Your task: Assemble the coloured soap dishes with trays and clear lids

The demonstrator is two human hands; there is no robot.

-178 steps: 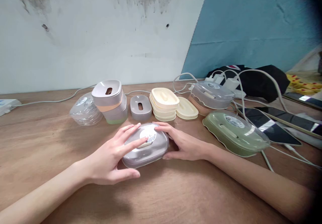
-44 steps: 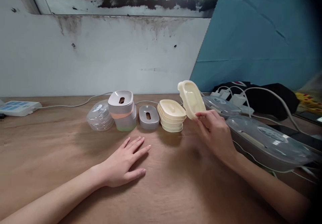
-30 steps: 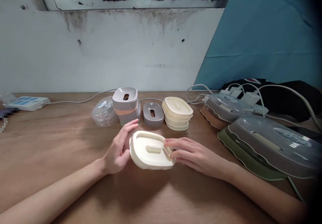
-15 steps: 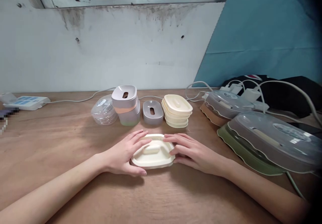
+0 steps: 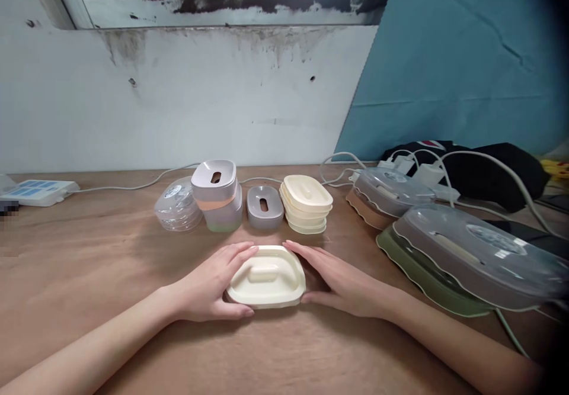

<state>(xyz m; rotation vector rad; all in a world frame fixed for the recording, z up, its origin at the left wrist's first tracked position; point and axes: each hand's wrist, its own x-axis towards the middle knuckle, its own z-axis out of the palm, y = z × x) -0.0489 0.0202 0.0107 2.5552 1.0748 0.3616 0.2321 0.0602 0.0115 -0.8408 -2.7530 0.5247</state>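
Observation:
A cream plastic lid (image 5: 267,293) with a raised bar in its middle lies flat on the table between my hands. My left hand (image 5: 217,282) clasps its left side, thumb along the front edge and fingertips at the back rim. From the right, my right hand (image 5: 342,282) holds it too, with the thumb at the front right corner and the fingers at the back right edge. Whatever lies under the lid is mostly hidden. Beyond it stand a stack of cream lids (image 5: 306,202), a grey slotted container (image 5: 265,214) and stacked grey slotted containers (image 5: 217,196).
Clear round lids (image 5: 178,205) are stacked at the back left. On the right lie large clear-lidded trays (image 5: 480,253), a green tray (image 5: 427,276) beneath, and white cables with plugs (image 5: 427,176). A white power strip (image 5: 40,192) sits far left on the wooden table (image 5: 284,359).
My right hand's fingers have moved off the top of the lid to its right edge. My left fingers have drawn back towards its left rim. The view has tilted slightly upward.

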